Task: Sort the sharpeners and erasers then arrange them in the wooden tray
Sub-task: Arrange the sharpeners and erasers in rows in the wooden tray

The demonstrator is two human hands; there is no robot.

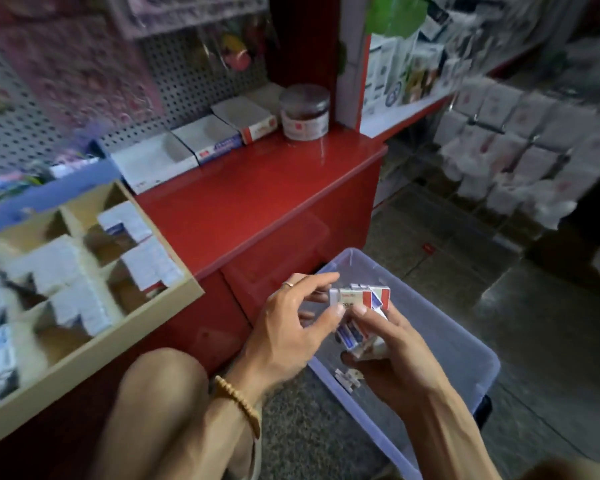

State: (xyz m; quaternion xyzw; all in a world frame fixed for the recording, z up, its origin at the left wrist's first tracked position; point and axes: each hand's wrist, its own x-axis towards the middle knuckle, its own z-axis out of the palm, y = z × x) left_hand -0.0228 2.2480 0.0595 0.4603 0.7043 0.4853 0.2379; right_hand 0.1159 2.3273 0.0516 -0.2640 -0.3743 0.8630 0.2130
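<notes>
Red-and-white small boxes (361, 299), erasers or sharpeners by the task, are bunched over the clear plastic bin (465, 358) at about five o'clock. The left hand (291, 327) pinches the top box between thumb and fingers, and the right hand (388, 355) cups the lower ones with curled fingers. The bundle looks loosely held, so I judge a box could slip back into the bin, or mixed kinds could reach one compartment. Roughly four boxes are in hand, though blur hides the exact count; a few lie in the bin. The wooden tray (174, 299) on the red desk (257, 188), at nine o'clock, shows about six compartments, most holding white packs.
</notes>
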